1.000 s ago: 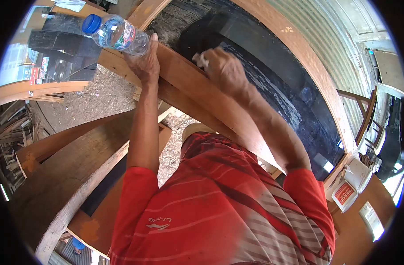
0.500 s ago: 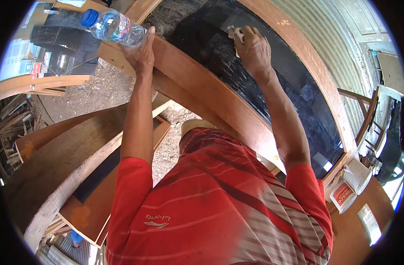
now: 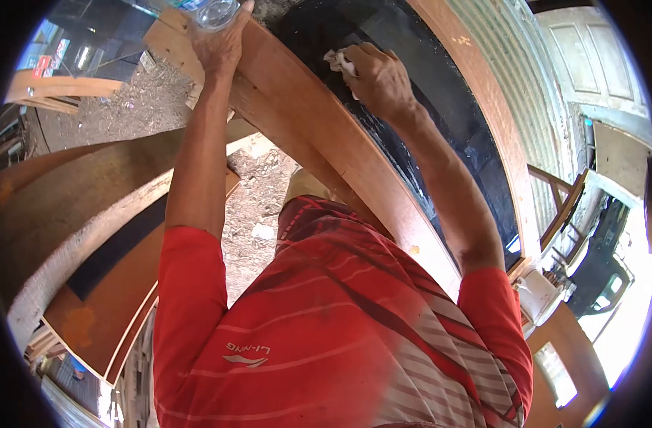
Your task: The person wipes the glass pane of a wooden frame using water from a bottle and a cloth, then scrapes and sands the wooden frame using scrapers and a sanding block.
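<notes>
At the top left my left hand [image 3: 219, 46] holds a clear plastic bottle [image 3: 215, 13], whose cap end is cut off by the frame's upper edge. That hand is beside the left end of the wooden frame [image 3: 290, 82]. Closed around a crumpled whitish cloth [image 3: 340, 63], my right hand [image 3: 379, 78] is over the dark glossy panel [image 3: 440, 100] set inside the frame. The cloth appears to touch the panel. Pale streaks show on the panel's near side, below my right wrist.
Curved wooden boards [image 3: 76, 207] lie at the left, with an orange-brown panel [image 3: 112, 292] below them. A white bucket [image 3: 538, 296] stands near the frame's right end. Corrugated sheeting [image 3: 511, 78] rises beyond the frame. Wood shavings cover the ground [image 3: 251, 214].
My right hand first swept away from me across the panel, then came back left with the cloth. The view has shifted, and the bottle and left hand now appear higher in it.
</notes>
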`<action>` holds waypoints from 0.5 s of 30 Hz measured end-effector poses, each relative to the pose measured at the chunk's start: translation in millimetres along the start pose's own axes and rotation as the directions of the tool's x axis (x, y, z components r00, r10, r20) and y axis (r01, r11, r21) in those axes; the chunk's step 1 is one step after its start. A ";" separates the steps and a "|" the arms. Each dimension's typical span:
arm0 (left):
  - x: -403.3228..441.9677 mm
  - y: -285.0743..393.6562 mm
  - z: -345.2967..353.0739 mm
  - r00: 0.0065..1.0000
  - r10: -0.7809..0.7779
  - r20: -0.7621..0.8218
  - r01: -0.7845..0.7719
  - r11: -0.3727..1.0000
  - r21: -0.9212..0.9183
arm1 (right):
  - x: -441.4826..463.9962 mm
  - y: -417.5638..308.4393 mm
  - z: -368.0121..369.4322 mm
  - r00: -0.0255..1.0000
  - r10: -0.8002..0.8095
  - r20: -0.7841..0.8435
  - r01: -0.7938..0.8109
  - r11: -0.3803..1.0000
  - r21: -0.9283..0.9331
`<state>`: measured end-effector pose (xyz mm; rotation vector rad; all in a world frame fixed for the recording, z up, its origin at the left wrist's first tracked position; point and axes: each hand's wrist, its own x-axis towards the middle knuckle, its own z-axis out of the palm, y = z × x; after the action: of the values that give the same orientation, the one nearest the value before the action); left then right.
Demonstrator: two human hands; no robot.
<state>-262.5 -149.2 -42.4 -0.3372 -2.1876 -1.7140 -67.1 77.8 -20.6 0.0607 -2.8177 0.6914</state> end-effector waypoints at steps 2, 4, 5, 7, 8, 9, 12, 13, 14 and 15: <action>1.5 -9.4 0.2 1.000 -0.031 0.002 0.031 0.998 -0.060 | 7.9 7.4 -9.8 0.999 0.036 -0.019 -0.035 0.999 0.009; 0.9 -10.1 0.7 1.000 0.013 -0.014 -0.013 1.000 0.013 | 16.3 13.4 -12.4 0.993 0.104 -0.062 -0.107 0.994 -0.038; -0.9 -13.5 -2.5 0.998 -0.060 0.010 0.055 0.961 0.269 | 11.5 10.3 -12.7 0.998 0.054 -0.035 -0.058 0.992 -0.114; 0.6 -16.6 -4.4 0.998 -0.061 0.015 0.056 0.976 0.209 | -22.1 2.5 -10.1 0.994 -0.101 0.052 0.094 0.989 0.110; -0.1 -16.6 -3.0 0.998 -0.063 0.025 0.058 0.983 0.176 | -39.8 -1.6 -12.9 0.981 -0.177 0.083 0.155 0.962 0.223; -0.3 -14.3 -0.9 0.999 -0.043 0.014 0.042 0.995 0.094 | -49.2 -5.3 -22.7 0.981 -0.161 0.104 0.142 0.975 0.173; 3.7 -9.7 1.0 1.000 0.025 -0.017 -0.025 0.999 -0.024 | -51.7 -1.4 -41.2 0.995 -0.048 0.086 0.046 0.999 0.025; 4.2 -18.0 0.4 0.998 0.054 -0.014 -0.054 0.998 0.016 | -39.7 11.4 -37.8 0.999 0.040 0.026 -0.039 0.999 -0.019; 4.8 -27.9 0.8 0.996 0.085 -0.007 -0.084 0.995 0.053 | -30.3 22.6 -34.6 0.991 0.129 -0.037 -0.131 0.990 -0.059; 7.2 -37.6 1.8 0.996 0.092 0.008 -0.091 0.993 -0.069 | -25.4 26.7 -28.0 0.972 0.229 -0.046 -0.232 0.971 -0.064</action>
<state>-284.0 -156.8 -73.3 -0.4583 -2.0904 -1.7446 -38.8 114.0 -14.7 -0.2935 -2.8354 0.6344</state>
